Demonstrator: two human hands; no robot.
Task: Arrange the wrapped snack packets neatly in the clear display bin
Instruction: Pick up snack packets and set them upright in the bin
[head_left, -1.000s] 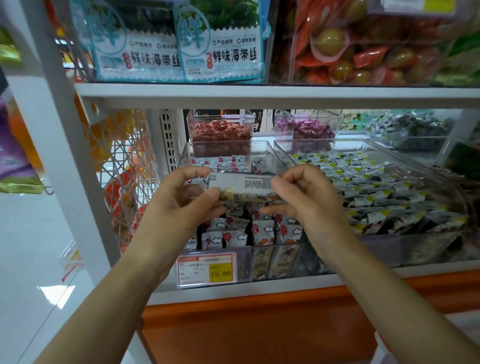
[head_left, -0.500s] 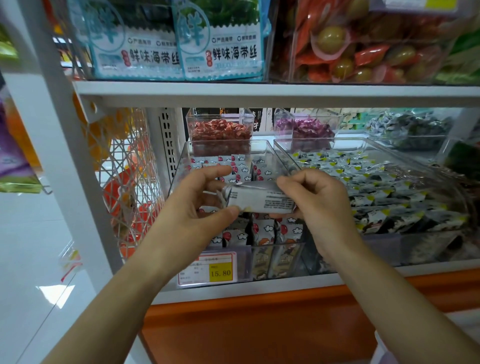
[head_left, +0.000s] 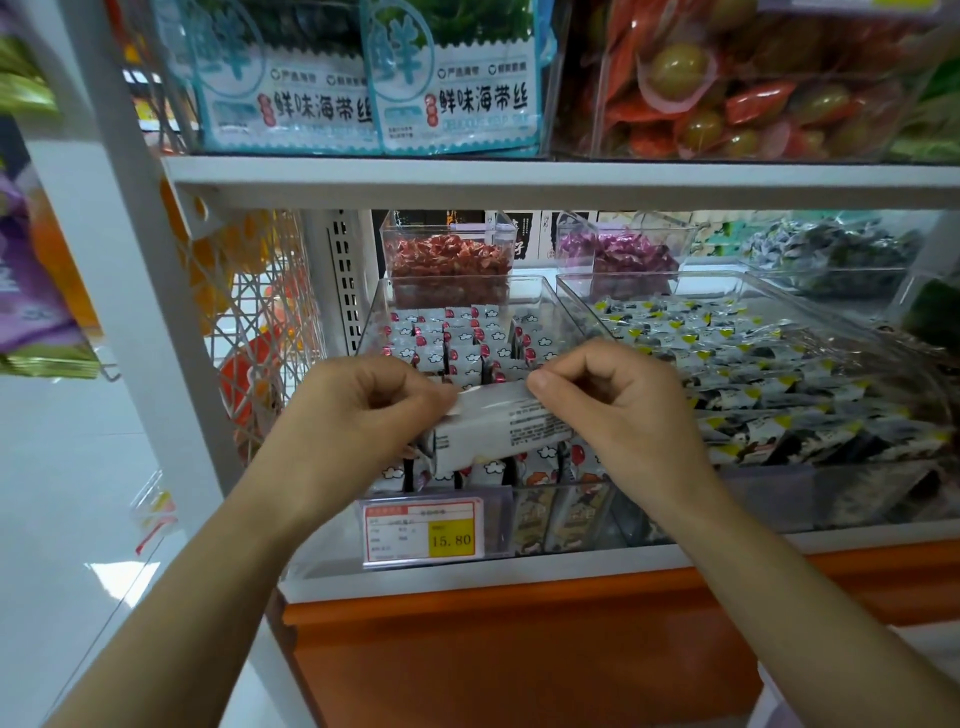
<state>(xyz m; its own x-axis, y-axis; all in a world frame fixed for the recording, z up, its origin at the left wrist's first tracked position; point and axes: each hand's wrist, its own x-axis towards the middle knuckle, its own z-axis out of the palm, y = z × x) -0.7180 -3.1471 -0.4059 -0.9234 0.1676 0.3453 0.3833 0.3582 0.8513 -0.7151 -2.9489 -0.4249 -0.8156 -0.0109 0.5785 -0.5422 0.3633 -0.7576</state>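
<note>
The white metal shelf unit (head_left: 519, 182) carries blue kelp bags (head_left: 457, 98) at 12 o'clock, printed 鲜味海带丝. Below them sits the clear plastic display bin (head_left: 571, 306), where cloud-and-balloon wrapped snack packets (head_left: 457, 332) stand upright in rows. Over the bin's front, the left hand (head_left: 358, 415) at 9 o'clock and the right hand (head_left: 618, 405) at 3 o'clock each close a pinching grip on one white oblong packet (head_left: 498, 426). Its small-print back faces up, probably ready to be slotted in. At 6 o'clock the red-and-yellow price tag (head_left: 423, 530) reads 15.80.

I see a white packet (head_left: 498, 431) with black print. Binned packets (head_left: 462, 338) carry clouds and red spots; the tag (head_left: 423, 530) is red and yellow.
</note>
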